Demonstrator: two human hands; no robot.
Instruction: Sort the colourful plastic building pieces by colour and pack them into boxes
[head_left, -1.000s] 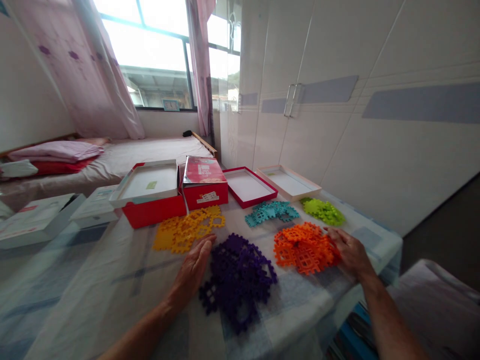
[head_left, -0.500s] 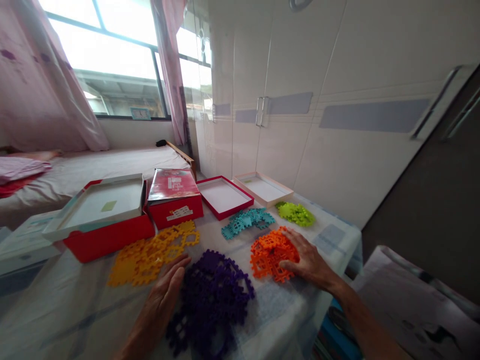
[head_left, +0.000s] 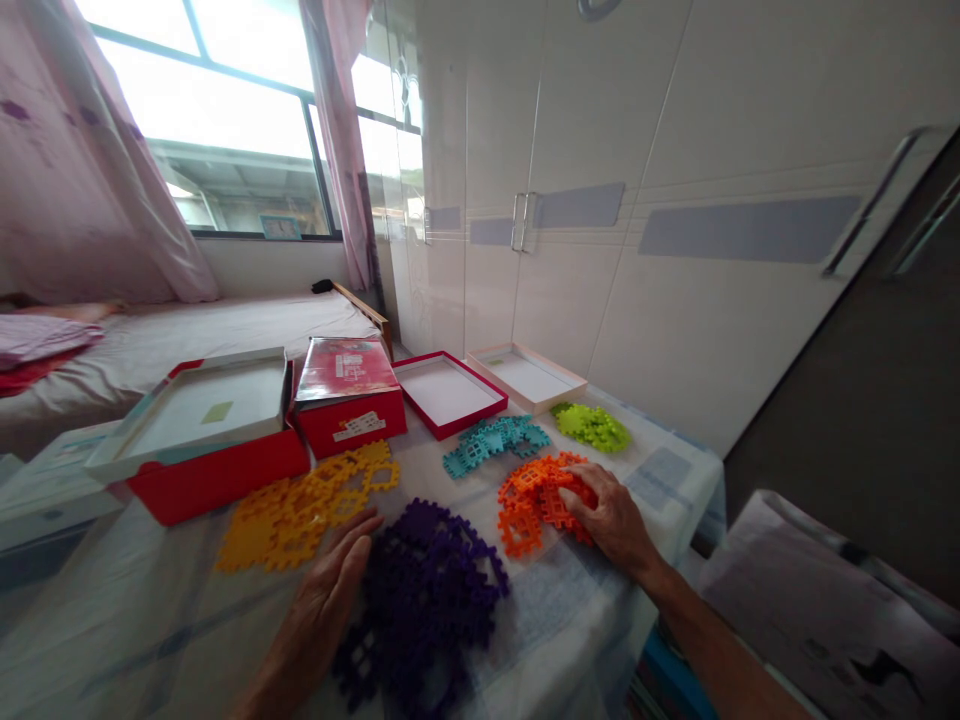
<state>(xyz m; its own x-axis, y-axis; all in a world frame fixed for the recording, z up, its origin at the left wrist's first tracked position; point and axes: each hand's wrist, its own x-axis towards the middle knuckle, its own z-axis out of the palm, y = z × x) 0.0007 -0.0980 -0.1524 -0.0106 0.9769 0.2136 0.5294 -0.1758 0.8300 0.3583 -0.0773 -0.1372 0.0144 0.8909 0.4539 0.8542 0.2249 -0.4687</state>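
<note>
1. At the centre and lower centre of the frame, plastic pieces lie in five piles of one colour each; as a judgement, the division by colour looks complete, with no odd-coloured piece visible in any pile.
2. The orange pile (head_left: 532,490) lies right of centre. The right hand (head_left: 611,520) curves over its right side, thumb apart from the fingers; whether it grips a piece, I cannot tell.
3. The purple pile (head_left: 435,590), at the lower centre, is the largest in view. The left hand (head_left: 326,590) rests along its left edge, fingers stretched out and together, clamped on nothing visible.
4. The yellow pile (head_left: 300,510) spreads loosely left of centre, just beyond the left fingertips. The blue pile (head_left: 495,440) and green pile (head_left: 592,427) lie farther back, with neither hand on them.
5. Neatness looks unfinished: in every pile the pieces overlap at odd angles.
6. No pieces show in the red-rimmed tray (head_left: 472,417) or the pale tray (head_left: 559,396) behind the piles, so any boxing appears not begun.
</note>
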